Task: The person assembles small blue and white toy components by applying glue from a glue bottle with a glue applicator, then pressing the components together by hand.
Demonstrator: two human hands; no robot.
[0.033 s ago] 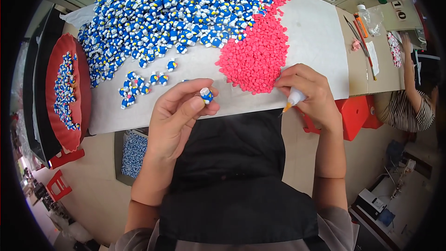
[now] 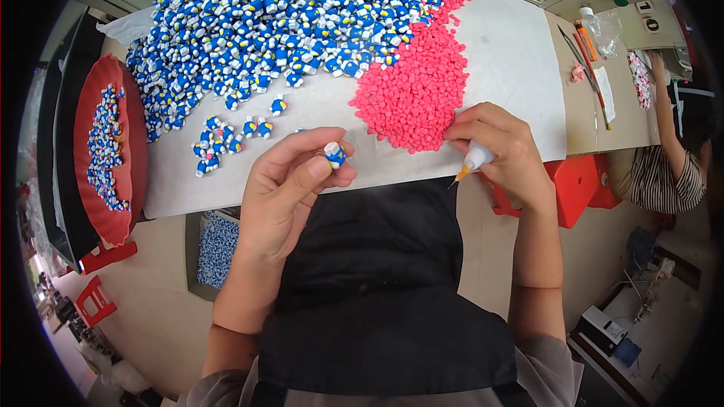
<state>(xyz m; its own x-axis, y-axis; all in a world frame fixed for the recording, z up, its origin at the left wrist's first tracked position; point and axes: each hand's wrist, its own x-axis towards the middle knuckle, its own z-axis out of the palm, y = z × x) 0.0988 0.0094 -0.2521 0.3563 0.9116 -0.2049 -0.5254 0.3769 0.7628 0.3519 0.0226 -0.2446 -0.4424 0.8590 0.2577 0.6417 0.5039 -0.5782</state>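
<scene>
Between the thumb and fingers of my left hand (image 2: pixel 290 181) is a small blue and white figurine (image 2: pixel 335 153) with a bit of yellow, held just off the table's near edge. My right hand (image 2: pixel 504 147) grips a small white glue bottle (image 2: pixel 478 157), its orange nozzle and thin needle pointing down to the left. The fingertips of that hand touch the edge of a heap of small pink pieces (image 2: pixel 418 90). Behind, a large pile of similar blue and white figurines (image 2: pixel 279 22) covers much of the white sheet (image 2: pixel 509 53). Several figurines (image 2: pixel 219 139) lie apart, some with pink bits on them.
At the left stands a red scalloped tray (image 2: pixel 92 166) holding more figurines. Brushes (image 2: pixel 596 79), an orange tube (image 2: pixel 585 40) and a clear plastic bag (image 2: pixel 605 32) lie at the right. A red stool (image 2: pixel 569 188) is below the table; another person's arm (image 2: pixel 667 109) reaches in farther right.
The glue bottle has shifted slightly left in my right hand, its needle swinging left. My left hand keeps the figurine in the same place.
</scene>
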